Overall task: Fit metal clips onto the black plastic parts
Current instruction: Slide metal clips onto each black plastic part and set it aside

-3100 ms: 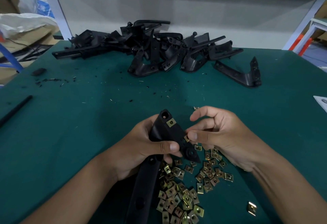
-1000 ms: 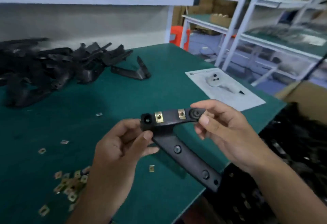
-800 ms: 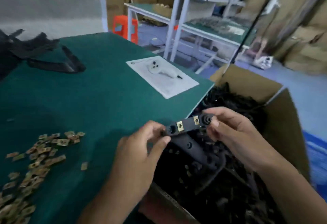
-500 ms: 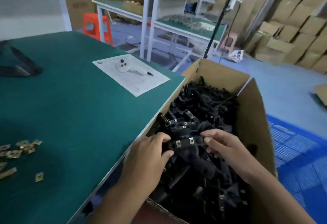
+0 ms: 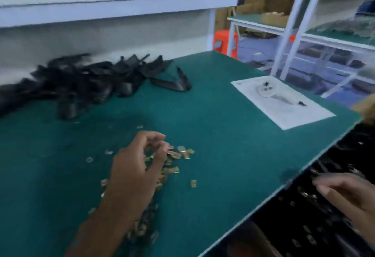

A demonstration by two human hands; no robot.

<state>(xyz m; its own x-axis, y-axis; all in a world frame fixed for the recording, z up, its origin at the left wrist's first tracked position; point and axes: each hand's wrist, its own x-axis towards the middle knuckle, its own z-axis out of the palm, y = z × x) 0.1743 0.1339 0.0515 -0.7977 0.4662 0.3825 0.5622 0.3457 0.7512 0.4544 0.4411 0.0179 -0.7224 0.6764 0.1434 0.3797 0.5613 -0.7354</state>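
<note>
On table's right, paper sheet [image 5: 282, 102], print illegible.

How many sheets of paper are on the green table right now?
1. The printed sheet lies flat near the far right edge of the green table, right of the pile of black plastic parts. None other shows.

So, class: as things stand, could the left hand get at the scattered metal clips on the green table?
Probably yes: the left hand hovers right over the metal clips, fingers curled, nothing between them.
</note>
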